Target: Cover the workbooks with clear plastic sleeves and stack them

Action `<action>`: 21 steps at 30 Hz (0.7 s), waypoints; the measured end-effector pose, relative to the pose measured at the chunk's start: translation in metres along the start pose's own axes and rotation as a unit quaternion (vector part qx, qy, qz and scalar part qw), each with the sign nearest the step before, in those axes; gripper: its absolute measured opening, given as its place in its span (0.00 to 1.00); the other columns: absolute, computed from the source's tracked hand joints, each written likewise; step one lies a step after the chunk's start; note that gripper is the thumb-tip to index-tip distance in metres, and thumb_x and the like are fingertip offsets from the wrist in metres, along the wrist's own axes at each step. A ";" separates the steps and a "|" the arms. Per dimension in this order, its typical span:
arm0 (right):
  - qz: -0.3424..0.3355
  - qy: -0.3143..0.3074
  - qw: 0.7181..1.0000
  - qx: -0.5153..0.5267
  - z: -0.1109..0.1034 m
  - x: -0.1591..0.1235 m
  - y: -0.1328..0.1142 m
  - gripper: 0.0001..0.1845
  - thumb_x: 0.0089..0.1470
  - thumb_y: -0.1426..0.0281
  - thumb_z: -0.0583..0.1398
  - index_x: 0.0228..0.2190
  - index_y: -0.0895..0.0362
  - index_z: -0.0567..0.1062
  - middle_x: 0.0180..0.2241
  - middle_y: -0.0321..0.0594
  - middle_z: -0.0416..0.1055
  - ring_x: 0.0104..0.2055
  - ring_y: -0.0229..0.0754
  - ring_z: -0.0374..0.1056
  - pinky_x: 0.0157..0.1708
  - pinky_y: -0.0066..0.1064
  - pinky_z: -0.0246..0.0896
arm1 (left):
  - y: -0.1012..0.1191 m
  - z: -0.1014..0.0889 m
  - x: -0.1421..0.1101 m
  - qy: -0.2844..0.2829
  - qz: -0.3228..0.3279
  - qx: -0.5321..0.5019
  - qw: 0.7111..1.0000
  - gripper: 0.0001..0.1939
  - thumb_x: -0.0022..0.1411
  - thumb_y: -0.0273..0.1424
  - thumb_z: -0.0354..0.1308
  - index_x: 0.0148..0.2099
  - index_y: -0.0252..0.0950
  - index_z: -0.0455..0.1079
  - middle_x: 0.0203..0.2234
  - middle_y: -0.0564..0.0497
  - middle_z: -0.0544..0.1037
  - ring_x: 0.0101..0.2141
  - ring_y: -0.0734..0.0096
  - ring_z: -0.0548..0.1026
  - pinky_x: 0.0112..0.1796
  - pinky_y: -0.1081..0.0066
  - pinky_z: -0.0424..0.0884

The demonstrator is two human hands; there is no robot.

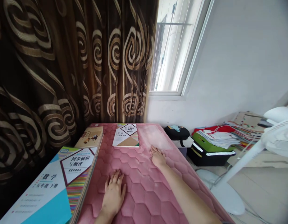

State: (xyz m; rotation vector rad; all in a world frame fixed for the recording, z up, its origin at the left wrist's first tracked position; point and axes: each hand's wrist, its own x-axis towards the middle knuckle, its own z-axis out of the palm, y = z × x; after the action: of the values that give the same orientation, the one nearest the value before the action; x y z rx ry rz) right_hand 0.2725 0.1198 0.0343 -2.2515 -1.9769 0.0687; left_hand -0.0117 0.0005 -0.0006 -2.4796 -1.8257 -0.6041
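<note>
My left hand (114,190) lies palm down with its fingers spread on a pink table cover (144,194) patterned with hexagons. Farther off and to the right, my right hand (157,156) reaches out, its stretched fingers touching the cover at the near edge of a pale, shiny patch (155,135). What makes the patch pale I cannot tell. A workbook (125,135) with a white, maroon and tan cover lies flat at the far end, just left of that patch. Neither hand holds anything.
Along the left edge lies a stack of workbooks (52,186), with a tan notebook (90,137) behind. A patterned curtain (116,62) hangs past the far edge. Right of the table stand a white fan (241,158), a black case (176,133) and a green-topped box (211,152) under papers.
</note>
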 end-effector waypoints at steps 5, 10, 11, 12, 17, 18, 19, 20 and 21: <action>-0.021 0.062 0.998 0.001 -0.034 -0.013 0.015 0.30 0.57 0.78 0.44 0.59 0.53 0.65 0.65 0.38 0.52 0.64 0.44 0.51 0.56 0.41 0.48 | 0.000 0.000 -0.001 0.004 0.000 -0.003 1.000 0.22 0.64 0.32 0.46 0.59 0.42 0.66 0.61 0.46 0.65 0.60 0.61 0.62 0.59 0.50 0.56; -0.116 0.113 0.987 -0.011 -0.052 -0.071 0.017 0.27 0.61 0.77 0.43 0.54 0.52 0.71 0.61 0.42 0.62 0.64 0.47 0.52 0.59 0.48 0.41 | -0.001 0.001 0.000 0.003 -0.003 0.000 1.000 0.22 0.65 0.32 0.45 0.59 0.42 0.66 0.61 0.47 0.66 0.60 0.61 0.62 0.59 0.50 0.56; -0.146 0.119 0.982 -0.010 -0.053 -0.088 0.016 0.26 0.61 0.76 0.43 0.54 0.52 0.71 0.61 0.42 0.62 0.64 0.47 0.52 0.60 0.49 0.39 | -0.001 0.001 0.000 0.004 -0.002 0.001 1.000 0.22 0.65 0.32 0.45 0.59 0.43 0.66 0.60 0.47 0.66 0.60 0.61 0.62 0.59 0.50 0.56; -0.169 0.127 0.977 -0.006 -0.054 -0.105 0.014 0.26 0.62 0.76 0.43 0.54 0.51 0.71 0.60 0.42 0.62 0.65 0.47 0.51 0.61 0.50 0.38 | -0.002 0.001 0.000 0.006 -0.001 0.001 1.000 0.22 0.65 0.32 0.45 0.60 0.42 0.65 0.60 0.47 0.66 0.60 0.61 0.63 0.59 0.50 0.56; -0.295 0.142 0.945 0.017 -0.067 -0.185 0.000 0.23 0.63 0.74 0.47 0.56 0.47 0.68 0.56 0.40 0.68 0.64 0.46 0.54 0.61 0.50 0.43 | -0.004 0.006 -0.001 0.039 0.013 -0.003 0.999 0.21 0.66 0.32 0.45 0.59 0.42 0.66 0.59 0.46 0.68 0.59 0.62 0.64 0.59 0.51 0.57; -0.326 0.146 0.934 0.019 -0.068 -0.196 -0.004 0.23 0.62 0.74 0.49 0.56 0.47 0.67 0.55 0.39 0.70 0.63 0.45 0.56 0.61 0.48 0.46 | -0.005 0.006 -0.001 0.045 0.016 -0.008 0.999 0.21 0.66 0.31 0.45 0.58 0.41 0.67 0.58 0.46 0.68 0.59 0.62 0.64 0.59 0.51 0.57; -0.354 0.153 0.922 0.026 -0.067 -0.205 -0.009 0.22 0.62 0.74 0.50 0.55 0.47 0.68 0.53 0.38 0.71 0.62 0.44 0.58 0.60 0.46 0.48 | -0.005 0.006 -0.001 0.050 0.017 -0.018 0.998 0.20 0.66 0.31 0.45 0.57 0.41 0.67 0.58 0.46 0.69 0.59 0.63 0.64 0.59 0.52 0.57; -0.378 0.159 0.911 0.035 -0.062 -0.212 -0.014 0.21 0.62 0.74 0.51 0.54 0.47 0.68 0.52 0.37 0.73 0.60 0.44 0.61 0.59 0.45 0.51 | -0.006 0.006 0.000 0.054 0.015 -0.034 0.998 0.20 0.66 0.30 0.44 0.57 0.41 0.68 0.57 0.46 0.70 0.59 0.64 0.65 0.60 0.52 0.57; -0.397 0.163 0.902 0.049 -0.054 -0.218 -0.019 0.21 0.61 0.75 0.52 0.52 0.48 0.70 0.50 0.36 0.74 0.58 0.44 0.63 0.59 0.44 0.53 | -0.006 0.005 0.001 0.059 0.009 -0.056 0.997 0.20 0.66 0.30 0.43 0.56 0.41 0.68 0.56 0.46 0.71 0.58 0.65 0.65 0.60 0.52 0.57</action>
State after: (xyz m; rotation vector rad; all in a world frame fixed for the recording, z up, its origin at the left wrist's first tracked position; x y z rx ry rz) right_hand 0.2314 -0.0976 0.0775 -1.1487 -2.4297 -0.2715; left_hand -0.0158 0.0045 -0.0066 -2.4656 -1.7715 -0.8543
